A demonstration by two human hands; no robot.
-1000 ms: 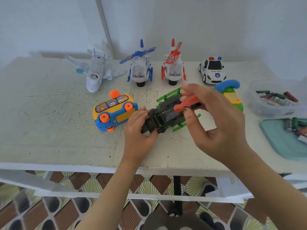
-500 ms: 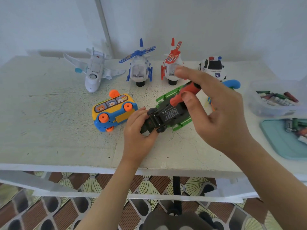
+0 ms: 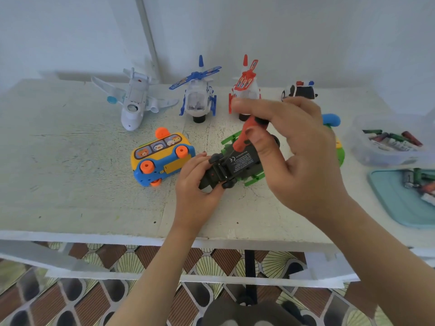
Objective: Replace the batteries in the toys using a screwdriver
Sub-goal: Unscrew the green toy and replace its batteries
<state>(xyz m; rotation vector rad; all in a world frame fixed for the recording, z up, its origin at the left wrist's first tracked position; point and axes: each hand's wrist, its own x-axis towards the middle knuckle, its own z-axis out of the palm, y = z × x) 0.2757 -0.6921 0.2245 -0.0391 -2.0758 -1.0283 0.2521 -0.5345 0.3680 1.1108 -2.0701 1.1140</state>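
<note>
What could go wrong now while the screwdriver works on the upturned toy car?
The screwdriver in the right hand stands tilted on the toy car, so its tip may slip and jab the left hand, which grips the car's near end. Held at one end only, the car may twist under pressure. A freed screw could roll off the table.

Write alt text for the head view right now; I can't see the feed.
The right hand points a red screwdriver down at the underside of an upturned black-and-green toy car, gripped by the left hand on a white table. A bus, plane, blue helicopter, red helicopter and police car sit nearby; batteries lie in a tub and tray at right.
</note>
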